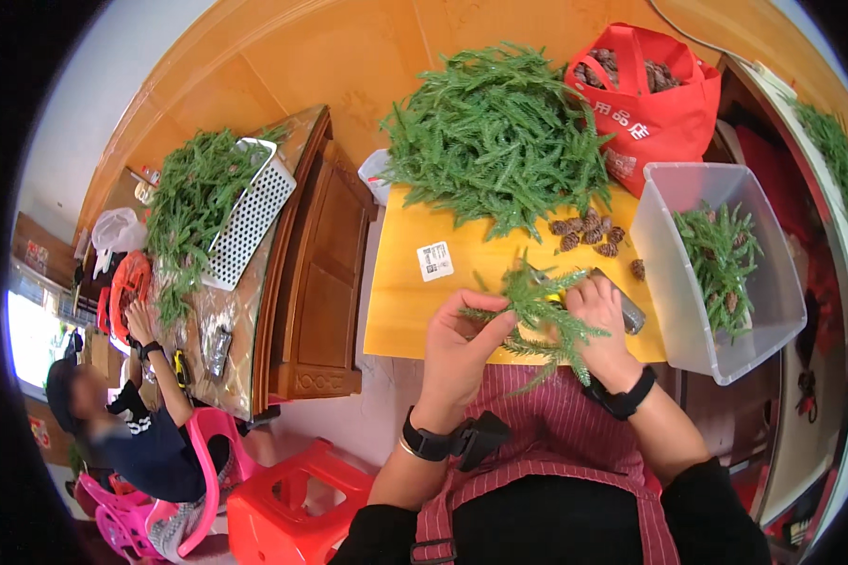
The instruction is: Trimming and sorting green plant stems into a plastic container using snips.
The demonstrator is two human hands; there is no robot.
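Observation:
My left hand (464, 341) pinches a green artificial pine sprig (535, 315) between thumb and fingers, above the front part of the yellow table (396, 315). My right hand (601, 325) is curled closed at the sprig's right side; what its fingers hold is hidden. Partly covered by the sprig and that hand lies a tool with a yellow part (554, 298). Just right of the right hand is a dark grey cylindrical thing (631, 314). Several brown pine cones (591, 226) lie beyond my hands, with a single pine cone (638, 269) nearer the plastic bin.
A large heap of pine sprigs (499, 132) covers the table's back. A red bag (664, 122) of pine cones stands behind a translucent bin (650, 226) holding sprigs. At left, a person (151, 424) works at another table with a white basket (254, 212). A red stool (292, 499) stands nearby.

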